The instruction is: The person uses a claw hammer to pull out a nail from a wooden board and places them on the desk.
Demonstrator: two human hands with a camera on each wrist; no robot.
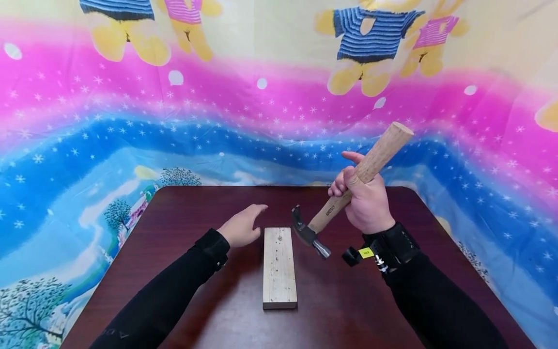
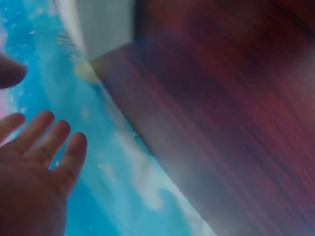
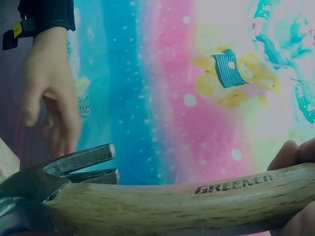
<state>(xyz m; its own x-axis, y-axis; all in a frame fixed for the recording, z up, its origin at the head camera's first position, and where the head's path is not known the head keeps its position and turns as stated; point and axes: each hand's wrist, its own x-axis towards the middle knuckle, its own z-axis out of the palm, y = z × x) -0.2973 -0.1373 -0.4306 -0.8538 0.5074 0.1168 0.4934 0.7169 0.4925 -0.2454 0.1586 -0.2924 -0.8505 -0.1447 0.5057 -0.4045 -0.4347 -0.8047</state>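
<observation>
My right hand [image 1: 369, 201] grips a claw hammer [image 1: 331, 211] midway along its wooden handle, raised over the right side of the table. The hammer's dark metal head hangs down to the left, near a pale wooden board [image 1: 279, 278] lying lengthwise on the table. A line of small dark spots runs down the board's top. Just left of the board's far end is my left hand [image 1: 240, 226], holding nothing, its fingers and thumb spread apart. In the right wrist view the forked claw [image 3: 93, 164] and the lettering "GREENER" on the handle show.
The dark red wooden table [image 1: 187, 295] has rounded far corners. Behind it and along both sides hangs a printed curtain [image 1: 261, 121] with bears and snowflakes. Black bands with small devices [image 1: 394, 245] sit on the wrists.
</observation>
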